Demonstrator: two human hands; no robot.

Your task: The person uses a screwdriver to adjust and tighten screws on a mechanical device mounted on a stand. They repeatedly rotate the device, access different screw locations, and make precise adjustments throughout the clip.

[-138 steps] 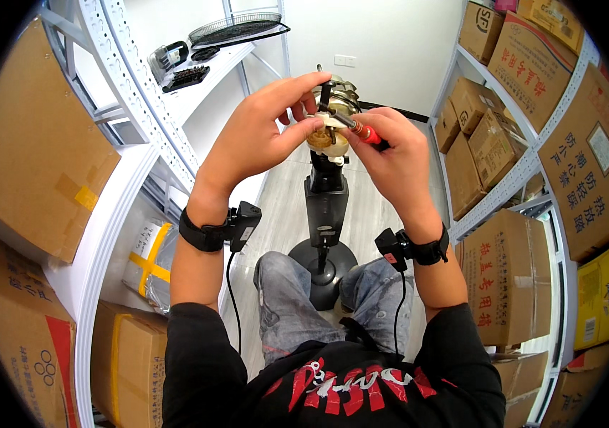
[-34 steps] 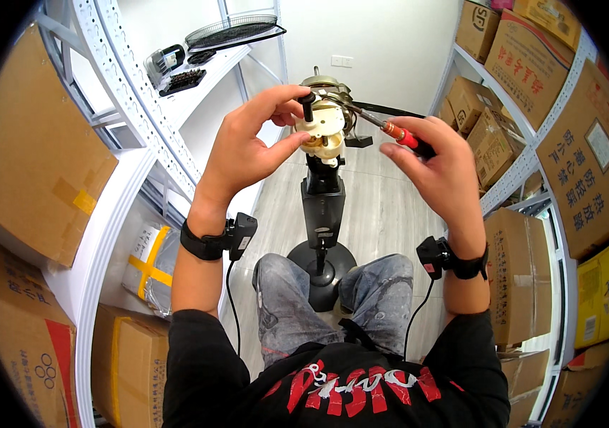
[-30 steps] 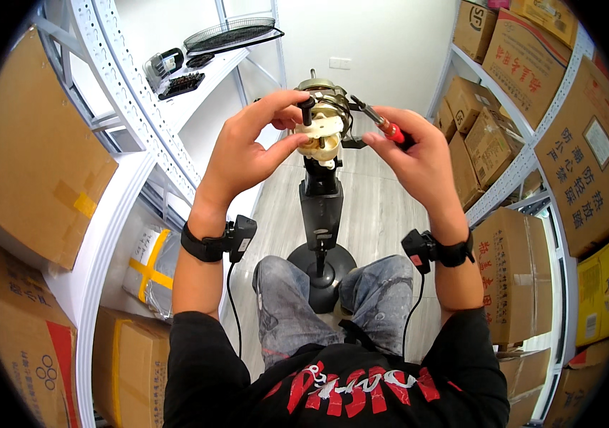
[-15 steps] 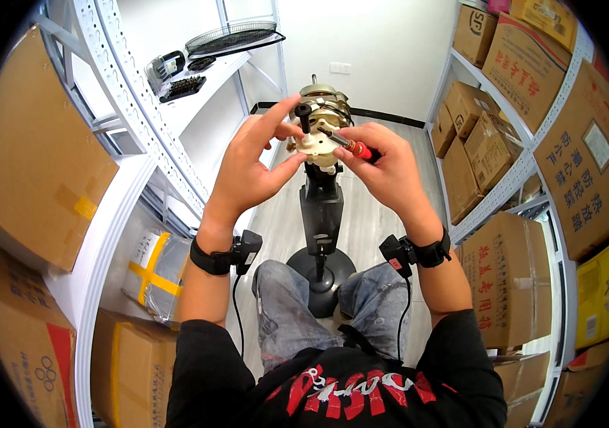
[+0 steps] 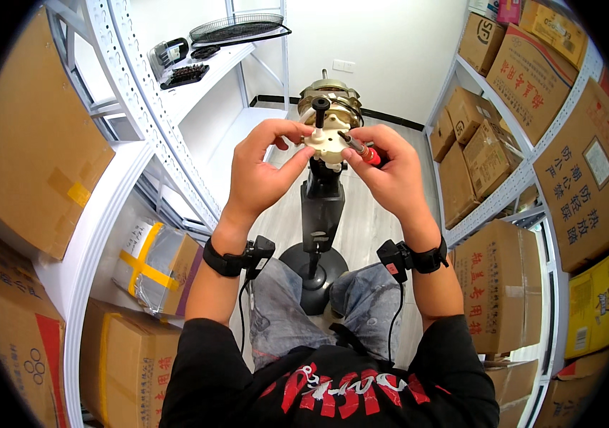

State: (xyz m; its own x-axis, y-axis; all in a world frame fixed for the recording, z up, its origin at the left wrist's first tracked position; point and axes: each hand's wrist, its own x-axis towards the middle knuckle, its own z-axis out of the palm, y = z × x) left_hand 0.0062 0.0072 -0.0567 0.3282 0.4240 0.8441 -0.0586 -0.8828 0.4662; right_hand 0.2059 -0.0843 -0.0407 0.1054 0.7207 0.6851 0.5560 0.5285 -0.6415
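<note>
A cream plastic housing (image 5: 330, 146) sits below the metal motor (image 5: 329, 96) atop a black stand (image 5: 322, 208). A black knob (image 5: 321, 107) rises upright from the housing's left part. My left hand (image 5: 262, 167) pinches the housing's left edge between thumb and fingers. My right hand (image 5: 391, 167) is closed on a red-handled screwdriver (image 5: 369, 155), its shaft angled up-left to the housing's right part, with my thumb close to that edge. Whether the tip is seated in a screw is too small to tell.
Shelves on both sides hold cardboard boxes (image 5: 490, 285), the left also a fan grille (image 5: 237, 25), a clear container (image 5: 169, 57) and a black rack of small parts (image 5: 185, 75). The stand's round base (image 5: 313, 292) lies between my knees.
Over the last second my right hand has come in leftward with the screwdriver to the housing. My left hand has shifted down and right, its index finger lower beside the knob.
</note>
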